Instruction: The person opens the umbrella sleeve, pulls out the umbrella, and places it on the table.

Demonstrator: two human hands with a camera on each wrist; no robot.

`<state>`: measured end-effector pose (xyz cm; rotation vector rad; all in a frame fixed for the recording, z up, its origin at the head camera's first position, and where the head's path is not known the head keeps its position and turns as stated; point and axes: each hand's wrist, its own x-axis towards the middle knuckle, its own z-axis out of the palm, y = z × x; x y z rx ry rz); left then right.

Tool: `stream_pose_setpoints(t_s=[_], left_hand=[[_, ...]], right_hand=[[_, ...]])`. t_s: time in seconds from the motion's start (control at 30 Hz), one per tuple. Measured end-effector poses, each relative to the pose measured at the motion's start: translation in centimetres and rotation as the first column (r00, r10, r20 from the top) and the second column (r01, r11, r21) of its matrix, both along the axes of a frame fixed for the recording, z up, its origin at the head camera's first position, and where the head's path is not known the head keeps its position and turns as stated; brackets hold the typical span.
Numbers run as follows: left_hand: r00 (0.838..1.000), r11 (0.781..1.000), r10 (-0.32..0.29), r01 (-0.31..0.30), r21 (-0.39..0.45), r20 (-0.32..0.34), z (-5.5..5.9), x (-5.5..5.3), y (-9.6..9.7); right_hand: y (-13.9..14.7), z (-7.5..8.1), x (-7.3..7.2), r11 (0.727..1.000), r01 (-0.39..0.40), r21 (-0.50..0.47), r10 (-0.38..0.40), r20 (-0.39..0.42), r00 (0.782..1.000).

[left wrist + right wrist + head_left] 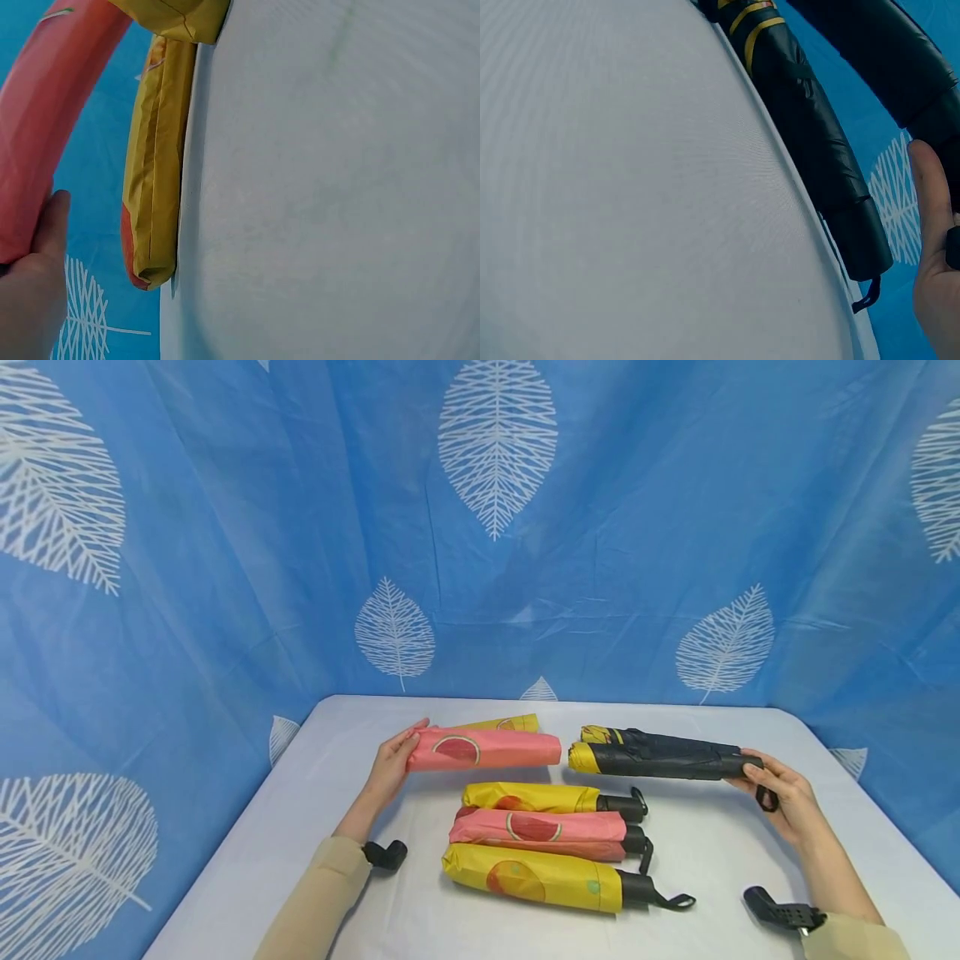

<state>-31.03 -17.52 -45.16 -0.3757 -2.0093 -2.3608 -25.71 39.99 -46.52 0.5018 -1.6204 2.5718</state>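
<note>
A folded pink umbrella with a watermelon print is held above the far part of the table by my left hand, which grips its left end. The thumb lies along the pink fabric in the left wrist view. Behind it a folded yellow umbrella lies on the table. On the right, my right hand holds the handle end of a folded black umbrella with a yellow tip. A second black umbrella lies behind that one, its dark strap hanging at the near end.
At the table's middle lie a yellow umbrella, a pink umbrella and a larger yellow umbrella, handles to the right. The white table ends at a blue curtain with white leaf prints.
</note>
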Motion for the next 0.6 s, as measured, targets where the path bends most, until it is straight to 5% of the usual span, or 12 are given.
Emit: stream_pose_setpoints(t_s=[0.33, 0.6], left_hand=[[1.000, 0.990, 0.027, -0.025, -0.136, 0.012, 0.2, 0.9, 0.1], [0.998, 0.983, 0.059, -0.061, -0.174, -0.018, -1.2, 0.2, -0.3]], right_hand=[[0.7, -1.3, -0.2, 0.999, 0.026, 0.038, -0.027, 0.037, 0.999], [1.4, -2.1, -0.5, 1.000, -0.009, 0.014, 0.009, 0.024, 1.000]])
